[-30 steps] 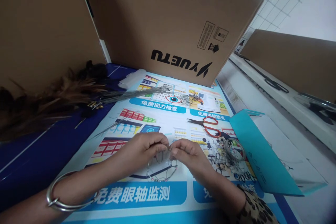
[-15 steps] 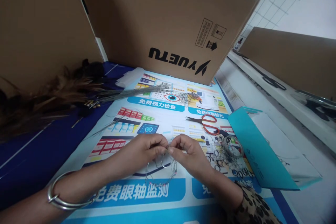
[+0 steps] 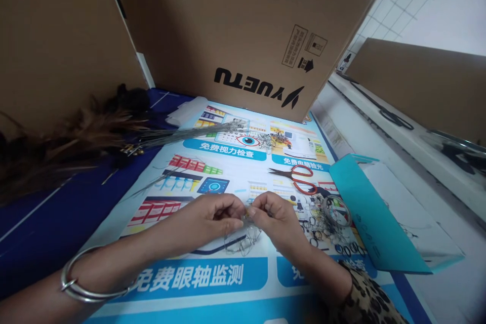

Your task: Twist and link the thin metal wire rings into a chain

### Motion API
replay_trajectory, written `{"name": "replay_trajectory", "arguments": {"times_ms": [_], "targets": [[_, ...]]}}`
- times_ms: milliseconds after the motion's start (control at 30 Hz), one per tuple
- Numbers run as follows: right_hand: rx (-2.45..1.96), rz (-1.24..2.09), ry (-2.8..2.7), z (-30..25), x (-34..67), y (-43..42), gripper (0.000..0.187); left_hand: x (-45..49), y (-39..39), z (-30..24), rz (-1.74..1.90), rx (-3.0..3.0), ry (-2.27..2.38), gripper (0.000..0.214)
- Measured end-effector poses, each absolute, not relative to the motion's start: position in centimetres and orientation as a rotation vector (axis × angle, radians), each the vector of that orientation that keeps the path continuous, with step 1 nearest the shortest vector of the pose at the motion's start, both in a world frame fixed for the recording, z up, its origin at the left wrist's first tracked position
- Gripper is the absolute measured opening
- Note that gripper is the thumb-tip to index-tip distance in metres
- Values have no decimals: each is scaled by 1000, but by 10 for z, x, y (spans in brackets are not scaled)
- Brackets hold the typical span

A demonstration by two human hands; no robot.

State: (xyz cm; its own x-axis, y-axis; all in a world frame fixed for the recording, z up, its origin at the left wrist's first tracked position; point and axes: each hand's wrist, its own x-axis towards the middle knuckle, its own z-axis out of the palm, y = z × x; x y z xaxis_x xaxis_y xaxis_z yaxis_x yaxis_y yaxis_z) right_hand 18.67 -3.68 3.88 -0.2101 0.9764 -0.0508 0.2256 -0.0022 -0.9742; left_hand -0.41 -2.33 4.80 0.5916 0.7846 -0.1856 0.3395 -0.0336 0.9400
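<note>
In front of me my left hand [image 3: 222, 215] and my right hand [image 3: 271, 215] meet almost fingertip to fingertip over the printed sheet. Thin wire strands with small loops [image 3: 243, 244] dangle below the fingers. My right thumb and forefinger pinch the wire at its upper end. The curled fingers of my left hand close on it from the other side, with the thumb a little lower; the exact grip point is too small to make out. Orange-handled scissors [image 3: 298, 178] lie beyond my right hand. To its right sits a pile of wire coils and small dark rings [image 3: 322, 223].
A teal box lid [image 3: 374, 217] stands at the right with fine wires in it. Farther back lie a bundle of straight wires [image 3: 197, 131] and a small wire tangle [image 3: 271, 140]. Brown feathers [image 3: 76, 136] are at the left. A large carton [image 3: 235, 25] walls off the back.
The hanging wire strands have bunched together and shifted slightly right. My left thumb has moved away from the forefinger tip. Both hands stay at nearly the same place.
</note>
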Motion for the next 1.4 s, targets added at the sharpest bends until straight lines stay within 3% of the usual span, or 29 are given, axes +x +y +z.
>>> {"name": "replay_trajectory", "arguments": {"times_ms": [600, 1033, 1400], "targets": [[-1208, 1423, -1415, 38, 191, -35, 6, -6, -21, 43, 415, 1568, 955, 17], [-1117, 1516, -1308, 36, 190, -37, 11, -6, -20, 47, 511, 1462, 1002, 27], [-1077, 1502, -1319, 27, 190, -37, 14, -6, -19, 49, 635, 1466, 1028, 19]]}}
